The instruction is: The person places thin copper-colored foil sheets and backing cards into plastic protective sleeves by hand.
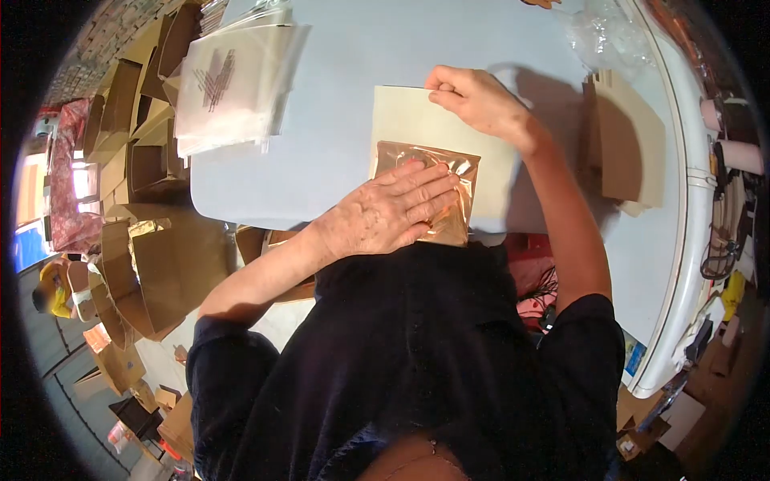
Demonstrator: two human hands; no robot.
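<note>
My left hand lies flat, fingers stretched out, on a shiny copper-coloured foil-like piece at the table's near edge. Creases and bright reflections cover its surface, and my palm hides its lower left part. Beneath it, reaching farther up the table, is a flat cream sheet. At the sheet's upper edge my right hand is closed in a pinch, thumb against curled fingers. The hand covers the sheet's upper right part.
A stack of clear plastic bags lies at the table's far left. Cream card pieces sit at the right, with crumpled clear plastic beyond them. Open cardboard boxes crowd the left side. A white rail runs along the right.
</note>
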